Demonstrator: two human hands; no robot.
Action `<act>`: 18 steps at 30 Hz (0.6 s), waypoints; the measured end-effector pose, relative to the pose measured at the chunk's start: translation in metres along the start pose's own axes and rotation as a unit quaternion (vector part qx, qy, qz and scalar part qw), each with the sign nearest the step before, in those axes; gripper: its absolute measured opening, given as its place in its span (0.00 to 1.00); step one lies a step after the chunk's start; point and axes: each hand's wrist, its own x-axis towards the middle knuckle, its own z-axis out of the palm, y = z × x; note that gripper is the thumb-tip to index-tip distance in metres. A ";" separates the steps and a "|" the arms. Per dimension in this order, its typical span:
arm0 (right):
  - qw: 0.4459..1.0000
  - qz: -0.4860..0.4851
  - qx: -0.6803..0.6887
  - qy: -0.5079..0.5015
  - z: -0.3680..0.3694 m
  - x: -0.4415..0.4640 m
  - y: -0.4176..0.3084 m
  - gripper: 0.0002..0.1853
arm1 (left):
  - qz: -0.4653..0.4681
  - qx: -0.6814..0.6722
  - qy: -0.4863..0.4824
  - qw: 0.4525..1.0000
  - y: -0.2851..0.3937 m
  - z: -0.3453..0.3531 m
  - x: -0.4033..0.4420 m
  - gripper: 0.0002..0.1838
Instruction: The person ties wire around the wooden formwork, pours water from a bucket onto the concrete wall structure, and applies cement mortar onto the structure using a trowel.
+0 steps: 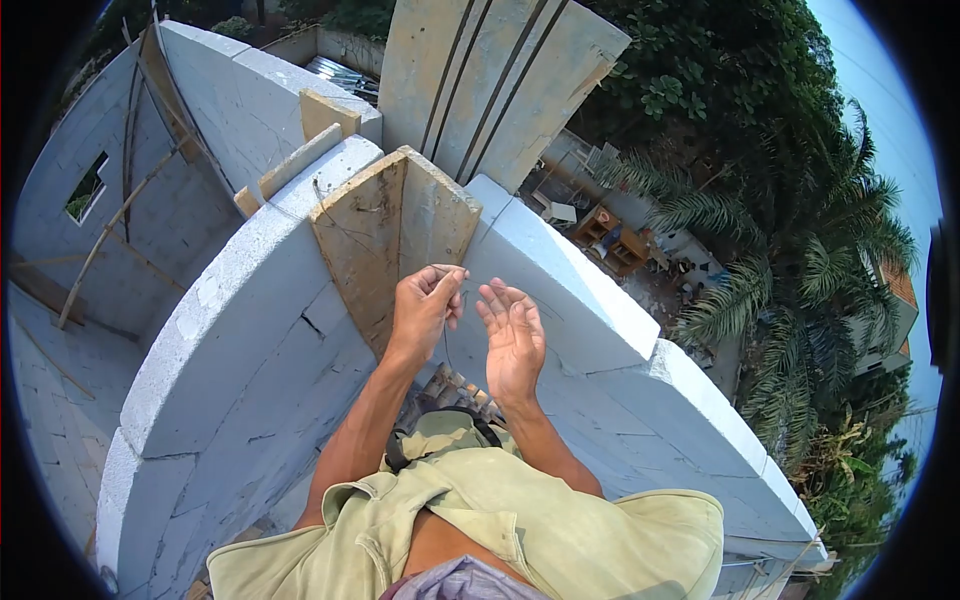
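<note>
My left hand point(422, 312) is closed in a pinch in front of the wooden formwork boards point(365, 225) at the wall corner. A thin dark wire point(446, 345) hangs below its fingers, and the pinch appears to hold it. Just to the right, my right hand point(514, 340) is raised with its palm toward me, fingers loosely apart, with nothing seen in it. The two hands do not touch. The boards are stained and form an upright angle between two pale block walls. More thin wire point(322, 190) sticks out near the top of the left board.
The left block wall point(225, 260) and right block wall point(580, 280) curve away on both sides of me. Tall panels point(490, 75) rise behind the corner. Wooden poles point(125, 210) lean inside the left room. Trees point(760, 200) and a cluttered yard point(620, 245) lie far below.
</note>
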 end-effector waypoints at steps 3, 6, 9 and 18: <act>0.995 -0.004 0.101 0.020 0.005 0.004 -0.002 0.12 | -0.037 0.000 0.014 0.999 0.006 0.002 -0.003 0.11; 0.994 -0.045 0.098 -0.008 0.007 0.011 -0.002 0.09 | -0.059 -0.041 0.018 0.997 0.007 0.001 -0.005 0.11; 0.995 -0.092 0.022 -0.017 0.010 0.019 -0.005 0.09 | -0.070 -0.060 0.003 0.996 0.005 0.001 -0.004 0.11; 0.956 -0.098 -0.115 -0.250 0.007 0.082 -0.039 0.13 | 0.021 -0.010 0.051 0.998 -0.001 0.004 -0.011 0.11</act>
